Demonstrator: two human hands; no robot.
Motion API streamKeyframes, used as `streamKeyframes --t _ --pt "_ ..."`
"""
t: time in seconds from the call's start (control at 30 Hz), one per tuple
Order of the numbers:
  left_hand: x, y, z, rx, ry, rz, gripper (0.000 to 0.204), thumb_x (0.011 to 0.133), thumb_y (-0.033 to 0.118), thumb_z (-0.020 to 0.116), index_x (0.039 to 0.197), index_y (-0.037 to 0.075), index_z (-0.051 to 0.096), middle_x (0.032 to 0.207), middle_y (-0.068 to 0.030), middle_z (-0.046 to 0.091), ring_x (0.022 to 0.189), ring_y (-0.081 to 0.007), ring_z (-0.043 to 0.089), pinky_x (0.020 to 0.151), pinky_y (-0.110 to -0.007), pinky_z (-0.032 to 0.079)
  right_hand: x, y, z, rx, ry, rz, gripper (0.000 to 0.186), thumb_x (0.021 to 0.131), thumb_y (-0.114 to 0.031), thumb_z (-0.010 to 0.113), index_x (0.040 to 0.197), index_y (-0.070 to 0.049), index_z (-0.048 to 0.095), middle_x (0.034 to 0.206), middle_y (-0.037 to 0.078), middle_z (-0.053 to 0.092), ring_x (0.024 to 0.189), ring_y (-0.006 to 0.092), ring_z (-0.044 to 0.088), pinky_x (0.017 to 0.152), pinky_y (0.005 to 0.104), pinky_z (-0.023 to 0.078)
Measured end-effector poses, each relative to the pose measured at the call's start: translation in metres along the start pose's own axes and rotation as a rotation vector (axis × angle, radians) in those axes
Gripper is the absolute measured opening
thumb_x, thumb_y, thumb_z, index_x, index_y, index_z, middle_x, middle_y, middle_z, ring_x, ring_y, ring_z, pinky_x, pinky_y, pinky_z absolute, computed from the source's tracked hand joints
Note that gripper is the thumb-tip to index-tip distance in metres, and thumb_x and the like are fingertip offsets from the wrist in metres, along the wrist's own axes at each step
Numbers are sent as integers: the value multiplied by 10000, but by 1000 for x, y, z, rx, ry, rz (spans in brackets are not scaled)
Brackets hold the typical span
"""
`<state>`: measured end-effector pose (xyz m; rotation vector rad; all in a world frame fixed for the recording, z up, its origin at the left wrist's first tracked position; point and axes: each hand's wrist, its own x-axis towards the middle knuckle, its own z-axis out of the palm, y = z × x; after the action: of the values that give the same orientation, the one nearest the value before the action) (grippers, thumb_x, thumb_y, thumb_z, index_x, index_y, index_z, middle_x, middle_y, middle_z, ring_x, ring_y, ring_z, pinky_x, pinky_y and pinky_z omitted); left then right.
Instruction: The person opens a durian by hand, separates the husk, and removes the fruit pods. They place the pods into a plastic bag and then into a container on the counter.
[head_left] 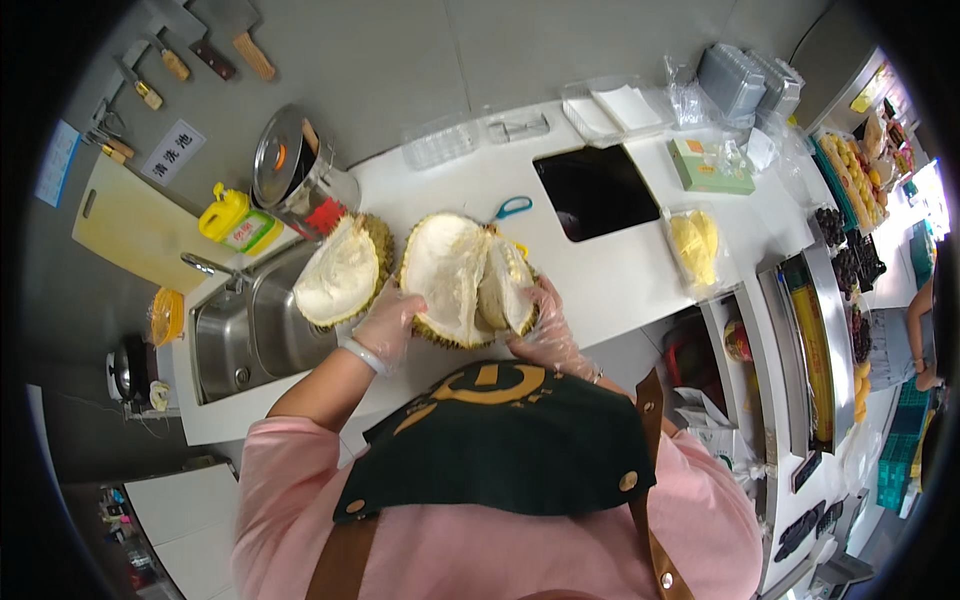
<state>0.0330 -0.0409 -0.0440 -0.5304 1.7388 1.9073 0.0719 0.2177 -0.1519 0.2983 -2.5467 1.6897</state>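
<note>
An opened durian with a spiky green-brown rind and pale inner walls is held between my two hands over the white counter. My left hand, in a clear plastic glove, grips its left lower edge. Around its right side curls my right hand, also gloved. A narrower section of the fruit stands on the right part of it, beside my right fingers. Left of my left hand rests a separate piece of durian husk, its hollow white side showing. Behind the fruit lie scissors with a blue handle.
A steel sink is at the left, with a yellow jug and a steel pot behind it. A dark square opening is cut into the counter. To its right are packed yellow durian flesh and a green box.
</note>
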Motion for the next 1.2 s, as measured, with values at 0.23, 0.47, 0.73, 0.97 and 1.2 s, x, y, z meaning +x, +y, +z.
streamKeyframes --t 0.23,0.47,0.73,0.97,1.2 --pt "-2 20 9 100 52 -40 586 763 119 619 1330 141 470 1142 -27 627 978 -187 604 767 -413 461 -2 8 -6 211 -6 67 724 660 -53 809 1281 -126 444 1534 232 189 1421 361 278 1128 401 332" --pt "-2 37 7 208 4 -106 649 751 139 637 1363 168 421 1176 -29 611 1015 -179 580 792 -436 434 -9 22 -4 387 7 52 706 700 -101 787 1306 -103 424 1498 243 229 1395 393 283 1153 423 286" --pt "18 48 -5 323 34 -129 642 745 106 623 1357 136 429 1156 -50 625 1030 -193 610 811 -403 483 -8 24 -13 615 -14 69 652 698 -6 768 1245 -136 437 1506 194 222 1410 329 273 1154 405 309" --pt "39 48 -32 307 -14 -76 622 708 56 595 1320 67 485 1156 -82 639 1000 -213 614 788 -380 500 2 33 -30 672 -102 100 720 652 49 796 1234 -170 435 1515 169 228 1425 310 264 1166 396 316" --pt "54 85 -32 465 -53 -119 574 678 48 595 1243 -16 518 1071 -115 635 915 -232 619 767 -340 497 5 27 -62 781 -166 197 697 685 36 771 1265 -156 435 1511 133 269 1405 289 307 1142 404 344"
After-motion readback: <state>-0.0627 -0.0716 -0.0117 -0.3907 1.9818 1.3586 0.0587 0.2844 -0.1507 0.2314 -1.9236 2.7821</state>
